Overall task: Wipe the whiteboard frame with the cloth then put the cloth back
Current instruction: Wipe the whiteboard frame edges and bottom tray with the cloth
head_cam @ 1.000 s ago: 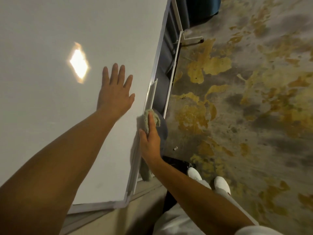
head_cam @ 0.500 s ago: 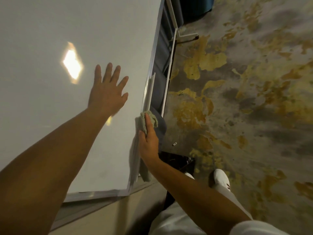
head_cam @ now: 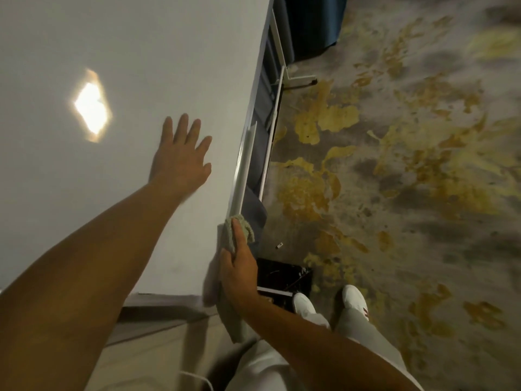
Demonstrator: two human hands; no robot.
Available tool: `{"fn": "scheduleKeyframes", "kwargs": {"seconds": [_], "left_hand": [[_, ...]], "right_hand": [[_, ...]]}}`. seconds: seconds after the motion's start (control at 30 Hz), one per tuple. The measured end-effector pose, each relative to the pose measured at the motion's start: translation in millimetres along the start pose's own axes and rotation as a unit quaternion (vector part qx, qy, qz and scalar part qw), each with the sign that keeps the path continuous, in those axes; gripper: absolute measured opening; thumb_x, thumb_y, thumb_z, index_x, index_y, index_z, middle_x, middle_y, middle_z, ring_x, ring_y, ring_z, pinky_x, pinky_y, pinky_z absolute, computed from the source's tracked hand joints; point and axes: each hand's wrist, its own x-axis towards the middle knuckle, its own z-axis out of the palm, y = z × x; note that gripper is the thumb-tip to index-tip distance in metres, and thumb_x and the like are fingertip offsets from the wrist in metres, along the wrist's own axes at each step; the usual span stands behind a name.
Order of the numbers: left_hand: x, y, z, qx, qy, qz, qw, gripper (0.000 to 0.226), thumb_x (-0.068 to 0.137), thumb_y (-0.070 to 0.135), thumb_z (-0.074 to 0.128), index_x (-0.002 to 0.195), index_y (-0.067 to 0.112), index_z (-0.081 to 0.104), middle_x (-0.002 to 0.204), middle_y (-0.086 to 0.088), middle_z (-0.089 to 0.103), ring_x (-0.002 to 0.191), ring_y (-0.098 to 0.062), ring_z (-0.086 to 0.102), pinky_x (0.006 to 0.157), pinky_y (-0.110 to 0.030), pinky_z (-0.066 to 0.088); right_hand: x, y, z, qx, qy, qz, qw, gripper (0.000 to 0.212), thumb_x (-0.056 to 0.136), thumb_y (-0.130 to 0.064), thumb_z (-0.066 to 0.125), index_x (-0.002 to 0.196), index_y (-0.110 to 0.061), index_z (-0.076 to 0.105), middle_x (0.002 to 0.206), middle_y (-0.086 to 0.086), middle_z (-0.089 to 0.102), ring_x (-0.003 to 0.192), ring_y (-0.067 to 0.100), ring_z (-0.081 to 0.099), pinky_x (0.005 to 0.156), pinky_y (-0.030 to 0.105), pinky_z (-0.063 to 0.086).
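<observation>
A big white whiteboard (head_cam: 118,170) fills the left of the view, with a pale metal frame (head_cam: 255,88) along its lower edge and a marker tray (head_cam: 244,167) on it. My left hand (head_cam: 180,159) lies flat on the board, fingers spread. My right hand (head_cam: 238,266) presses a grey-green cloth (head_cam: 242,225) against the frame just below the tray's near end. A tail of the cloth (head_cam: 232,320) hangs down under my wrist.
The board's stand has white rails (head_cam: 270,142) and a foot (head_cam: 298,79) on a grey and yellow patterned carpet (head_cam: 408,193). A black box (head_cam: 284,275) sits by my white shoes (head_cam: 352,297). A dark blue object (head_cam: 313,21) stands far back.
My right hand has slid the cloth along the frame toward the board's near corner. The left hand stays flat on the board. The view has shifted slightly.
</observation>
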Motion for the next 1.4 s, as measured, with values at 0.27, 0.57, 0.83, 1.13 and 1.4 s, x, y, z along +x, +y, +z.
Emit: {"fn": "scheduleKeyframes", "kwargs": {"seconds": [0.27,0.57,0.83,1.13,1.4], "left_hand": [[-40,12,-13,-0.046,-0.024,-0.016,0.999,0.074,0.107,0.061,0.021,0.169,0.021,0.011,0.177,-0.019,-0.003,0.163,-0.044,-0.005,0.132,-0.06,-0.001],[-79,32,-15,-0.086,-0.044,-0.086,0.992,0.069,0.107,0.055,0.023,0.167,0.02,0.025,0.176,-0.02,0.005,0.163,-0.046,0.001,0.132,-0.06,0.004],[-98,98,-48,-0.239,-0.074,-0.225,0.942,0.067,0.105,0.055,0.042,0.165,0.028,0.031,0.177,-0.014,0.007,0.163,-0.043,0.002,0.13,-0.066,0.001],[-165,180,-39,-0.471,-0.127,-0.344,0.802,0.071,0.106,0.046,0.048,0.167,0.023,0.02,0.177,-0.014,0.008,0.164,-0.037,0.003,0.134,-0.052,0.009],[-180,217,-21,-0.502,-0.157,-0.39,0.756,0.074,0.105,0.048,0.05,0.167,0.02,0.021,0.175,-0.013,0.016,0.163,-0.034,0.014,0.132,-0.049,0.019]], "right_hand": [[-7,-2,-19,-0.052,-0.031,-0.019,0.998,0.06,0.103,-0.034,0.048,0.148,-0.057,0.017,0.131,-0.006,0.056,0.101,0.004,0.058,0.089,0.027,0.054],[45,-66,-114,-0.129,-0.06,-0.127,0.982,0.048,0.099,-0.02,0.056,0.139,-0.045,0.048,0.114,-0.01,0.063,0.096,0.005,0.064,0.08,0.024,0.058],[91,-149,-148,-0.193,-0.195,-0.207,0.939,0.041,0.099,-0.018,0.05,0.128,-0.047,0.055,0.093,-0.019,0.07,0.084,-0.006,0.067,0.064,0.008,0.05],[134,-187,-96,-0.356,-0.295,-0.312,0.83,0.037,0.092,-0.03,0.06,0.126,-0.043,0.057,0.113,-0.009,0.07,0.102,0.016,0.068,0.091,0.042,0.056],[152,-173,-56,-0.513,-0.373,-0.435,0.638,0.044,0.095,-0.027,0.061,0.138,-0.032,0.057,0.125,0.005,0.069,0.108,0.031,0.065,0.087,0.033,0.05]]}}
